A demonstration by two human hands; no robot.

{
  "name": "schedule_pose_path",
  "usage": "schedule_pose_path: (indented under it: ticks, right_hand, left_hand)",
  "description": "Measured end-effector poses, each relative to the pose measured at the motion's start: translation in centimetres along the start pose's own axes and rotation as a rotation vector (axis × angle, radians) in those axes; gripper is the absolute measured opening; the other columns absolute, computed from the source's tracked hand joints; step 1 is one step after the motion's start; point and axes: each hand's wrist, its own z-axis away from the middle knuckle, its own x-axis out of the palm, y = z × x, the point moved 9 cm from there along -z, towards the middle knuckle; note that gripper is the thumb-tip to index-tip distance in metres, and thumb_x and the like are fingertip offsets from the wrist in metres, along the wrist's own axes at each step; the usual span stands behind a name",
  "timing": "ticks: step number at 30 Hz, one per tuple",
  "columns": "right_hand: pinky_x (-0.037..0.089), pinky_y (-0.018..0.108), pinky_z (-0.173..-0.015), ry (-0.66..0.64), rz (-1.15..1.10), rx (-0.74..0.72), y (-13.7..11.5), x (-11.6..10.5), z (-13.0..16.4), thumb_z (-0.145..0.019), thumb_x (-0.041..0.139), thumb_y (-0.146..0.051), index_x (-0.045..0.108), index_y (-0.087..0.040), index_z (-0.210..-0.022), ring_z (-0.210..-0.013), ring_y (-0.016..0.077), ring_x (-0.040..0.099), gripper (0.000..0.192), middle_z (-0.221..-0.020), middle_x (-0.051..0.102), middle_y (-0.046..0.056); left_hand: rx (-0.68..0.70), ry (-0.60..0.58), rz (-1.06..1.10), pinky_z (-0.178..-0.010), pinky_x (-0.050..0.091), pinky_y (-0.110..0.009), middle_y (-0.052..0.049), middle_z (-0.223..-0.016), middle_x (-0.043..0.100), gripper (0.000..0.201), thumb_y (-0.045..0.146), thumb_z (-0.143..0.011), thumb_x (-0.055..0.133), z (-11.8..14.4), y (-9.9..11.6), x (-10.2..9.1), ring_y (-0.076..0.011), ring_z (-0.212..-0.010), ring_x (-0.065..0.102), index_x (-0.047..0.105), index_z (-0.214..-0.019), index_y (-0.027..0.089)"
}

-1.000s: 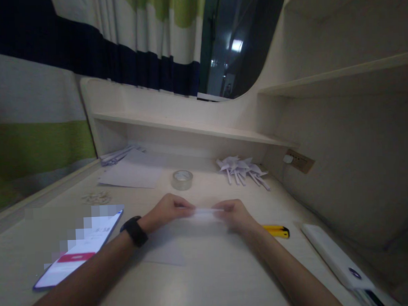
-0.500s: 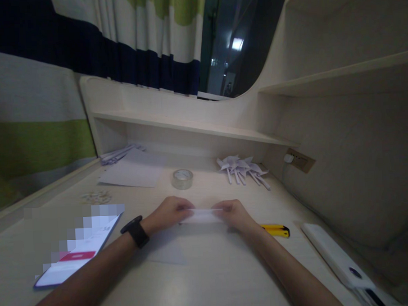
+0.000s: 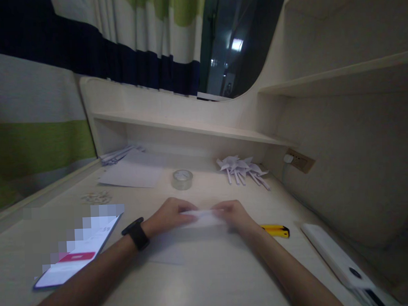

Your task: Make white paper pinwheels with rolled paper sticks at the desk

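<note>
- Head view: a person's left hand (image 3: 168,214) and right hand (image 3: 234,213) met over a pale desk (image 3: 209,279), each pinching one end of a folded strip of white paper (image 3: 202,217) held low over the desktop between them.
- The left hand's fingers were curled narrow around the strip's left end; a black wristband (image 3: 136,233) sat on that wrist.
- The right hand's fingers were likewise closed tight on the strip's right end.
- A flat sheet of paper (image 3: 170,247) lay on the desk directly beneath and in front of the hands.
- A phone (image 3: 78,257) with a lit screen lay to the left of the left forearm, well apart from the strip.
- A yellow utility knife (image 3: 277,231) rested just beside the right wrist, and a white rectangular device (image 3: 335,255) lay farther right, near the desk's edge.
- A roll of clear tape (image 3: 182,179) stood behind the hands, with a loose sheet (image 3: 133,173) to its left and a pile of folded paper pinwheels (image 3: 241,168) to its right, under the shelf (image 3: 189,126).
- Striped curtains (image 3: 134,43) hung behind the desk.
</note>
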Motion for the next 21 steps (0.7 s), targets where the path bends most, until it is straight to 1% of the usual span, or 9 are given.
schedule_pose_path:
  ticks: [5, 8, 10, 13, 15, 17, 19, 21]
  right_hand:
    - [0.042, 0.021, -0.044, -0.001, -0.077, 0.055, 0.5, -0.1, 0.1, -0.059, 0.080, -0.042, 0.073, -0.012, -0.081, -0.048, 0.0096, 0.054, 0.038, -0.062, 0.066, 0.003]
    - [0.046, 0.022, -0.048, -0.013, -0.131, 0.079, 0.5, 0.0, 0.2, -0.057, 0.081, -0.042, 0.073, -0.011, -0.083, -0.051, 0.0106, 0.057, 0.041, -0.065, 0.066, 0.004]
    - [0.048, 0.023, -0.051, -0.015, -0.155, 0.081, 0.6, 0.0, 0.2, -0.055, 0.082, -0.042, 0.072, -0.011, -0.083, -0.054, 0.0115, 0.059, 0.043, -0.067, 0.067, 0.004]
    - [0.046, 0.022, -0.048, -0.021, -0.169, 0.066, 0.6, 0.1, 0.2, -0.056, 0.082, -0.043, 0.072, -0.011, -0.082, -0.051, 0.0104, 0.057, 0.043, -0.064, 0.066, 0.003]
    - [0.045, 0.021, -0.047, -0.029, -0.177, 0.060, 0.6, 0.2, 0.2, -0.058, 0.081, -0.042, 0.072, -0.011, -0.083, -0.049, 0.0094, 0.055, 0.041, -0.062, 0.065, 0.002]
    - [0.046, 0.021, -0.048, -0.029, -0.189, 0.060, 0.8, 0.3, 0.2, -0.058, 0.082, -0.041, 0.072, -0.012, -0.085, -0.051, 0.0097, 0.056, 0.041, -0.063, 0.065, 0.002]
    - [0.048, 0.023, -0.050, -0.031, -0.204, 0.054, 1.0, 0.3, 0.1, -0.057, 0.082, -0.041, 0.072, -0.012, -0.088, -0.052, 0.0107, 0.058, 0.043, -0.066, 0.066, 0.003]
    - [0.048, 0.023, -0.051, -0.046, -0.220, 0.045, 1.0, 0.4, 0.0, -0.057, 0.083, -0.040, 0.072, -0.013, -0.091, -0.052, 0.0111, 0.059, 0.045, -0.067, 0.067, 0.003]
  left_hand:
    - [0.014, 0.014, -0.094, -0.066, 0.045, -0.023, -0.004, -0.088, 0.075, 0.025, 0.033, -0.085, 0.058, 0.1, 0.8, -0.3, -0.0181, -0.077, 0.067, 0.074, -0.095, 0.017]
    - [0.015, 0.008, -0.131, -0.059, 0.043, -0.021, -0.003, -0.079, 0.074, 0.028, 0.032, -0.089, 0.051, 0.2, 1.1, -0.2, -0.0154, -0.068, 0.066, 0.074, -0.095, 0.017]
    - [0.014, 0.005, -0.136, -0.056, 0.042, -0.021, -0.003, -0.076, 0.074, 0.028, 0.031, -0.090, 0.050, 0.2, 1.1, -0.2, -0.0145, -0.064, 0.065, 0.073, -0.096, 0.017]
    - [0.057, 0.027, -0.109, -0.064, 0.046, -0.023, -0.004, -0.087, 0.075, 0.025, 0.031, -0.086, 0.057, 0.2, 1.4, -0.3, -0.0170, -0.074, 0.067, 0.073, -0.099, 0.017]
    - [0.060, 0.047, -0.074, -0.070, 0.047, -0.024, -0.005, -0.093, 0.075, 0.024, 0.030, -0.085, 0.058, 0.2, 1.4, -0.4, -0.0184, -0.081, 0.068, 0.073, -0.099, 0.018]
    - [0.037, 0.066, -0.044, -0.071, 0.048, -0.024, -0.005, -0.093, 0.075, 0.023, 0.030, -0.085, 0.058, 0.2, 1.2, -0.5, -0.0186, -0.082, 0.068, 0.074, -0.098, 0.018]
    - [0.013, 0.109, -0.014, -0.072, 0.049, -0.025, -0.005, -0.093, 0.075, 0.023, 0.030, -0.084, 0.060, 0.2, 0.8, -0.8, -0.0189, -0.081, 0.068, 0.074, -0.097, 0.019]
    - [-0.027, 0.133, 0.034, -0.067, 0.050, -0.025, -0.006, -0.092, 0.075, 0.023, 0.032, -0.083, 0.062, 0.2, 0.4, -0.9, -0.0186, -0.076, 0.068, 0.074, -0.097, 0.019]
